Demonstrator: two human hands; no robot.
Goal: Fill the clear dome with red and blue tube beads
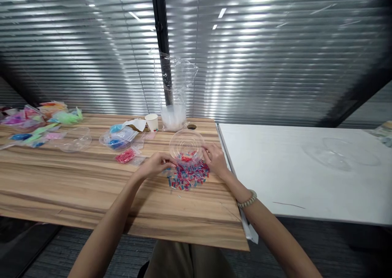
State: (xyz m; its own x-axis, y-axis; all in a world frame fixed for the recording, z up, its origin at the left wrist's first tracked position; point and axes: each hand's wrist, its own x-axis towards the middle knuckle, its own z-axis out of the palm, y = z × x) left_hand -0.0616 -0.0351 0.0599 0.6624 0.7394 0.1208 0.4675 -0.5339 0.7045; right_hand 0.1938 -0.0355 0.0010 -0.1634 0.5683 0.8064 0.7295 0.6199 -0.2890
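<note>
A clear round plastic bowl (187,137) is tilted toward me, with some red and a few blue pieces lying at its lower side. My right hand (214,159) grips its right rim, fingers closed on the edge. At the lower left rim, the fingers of my left hand (159,163) are closed on the bowl's edge. Just below the bowl, a loose heap of small red, blue and purple tube-like pieces (188,176) is spread on the wooden table. Part of the heap shows through the clear plastic.
Left of my hands lie a bag of red pieces (125,156) and a clear bowl with blue packets (116,143). A paper cup (152,123) and a bag of stacked clear bowls (174,116) stand behind. Clear lids (333,153) lie on the white table (260,167).
</note>
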